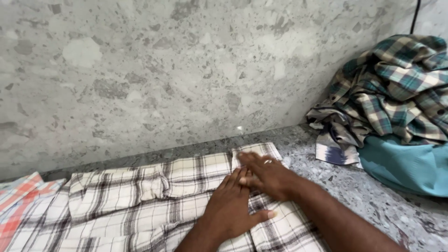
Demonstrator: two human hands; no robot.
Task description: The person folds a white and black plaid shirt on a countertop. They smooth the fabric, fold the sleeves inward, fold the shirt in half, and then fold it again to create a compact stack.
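Note:
A white shirt with dark checks (140, 196) lies spread flat on a speckled grey stone counter (401, 219). My left hand (233, 207) rests palm down on the shirt, fingers together and pointing away from me. My right hand (266, 175) lies flat just beyond it, fingers spread over the shirt's folded far right corner, with a ring on one finger. The two hands touch where the left fingertips meet the right hand. Neither hand grips the cloth.
A heap of green and white checked clothes (396, 88) sits at the right on a teal cloth (410, 163). A red and white checked cloth (21, 196) lies at the left edge. A speckled stone wall (186, 70) rises right behind the counter.

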